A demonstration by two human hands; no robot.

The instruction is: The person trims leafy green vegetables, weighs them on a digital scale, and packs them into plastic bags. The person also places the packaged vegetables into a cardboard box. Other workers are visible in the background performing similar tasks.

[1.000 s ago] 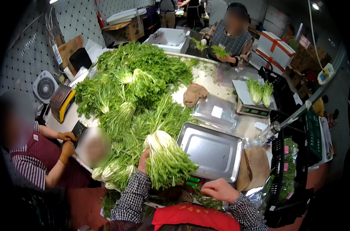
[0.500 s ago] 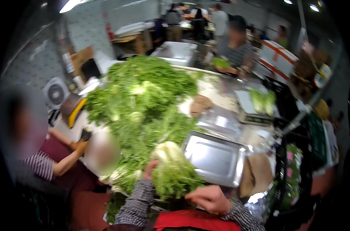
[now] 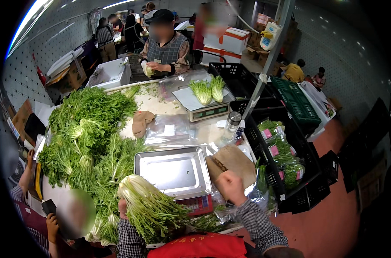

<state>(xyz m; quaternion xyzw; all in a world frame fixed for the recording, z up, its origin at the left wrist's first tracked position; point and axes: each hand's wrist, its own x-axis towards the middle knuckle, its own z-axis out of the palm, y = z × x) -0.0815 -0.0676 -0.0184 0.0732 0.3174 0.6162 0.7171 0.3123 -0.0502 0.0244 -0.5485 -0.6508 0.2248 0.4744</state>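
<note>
My left hand (image 3: 123, 209) is closed around a head of curly endive (image 3: 150, 204), with most of its fingers hidden behind the leaves. The pale base of the head points up and left, and its thin green leaves fan out to the lower right, beside a metal tray (image 3: 172, 198). My right hand (image 3: 230, 187) is curled into a fist over a brown cloth or paper piece (image 3: 242, 163) to the right of the tray. Whatever its fingers may hold is hidden; a thin dark strip shows just beyond it.
A large heap of greens (image 3: 90, 124) covers the table's left side. Beyond the tray lie clear bags (image 3: 167, 129) and a scale (image 3: 208, 112) bearing two heads. A black crate (image 3: 305, 150) with packed greens stands right. One co-worker (image 3: 165, 47) stands across; another's hand (image 3: 52, 225) is lower left.
The view has swung to the right. My right hand has moved away from the leaves, out to the brown piece beside the tray. My left hand still holds the endive.
</note>
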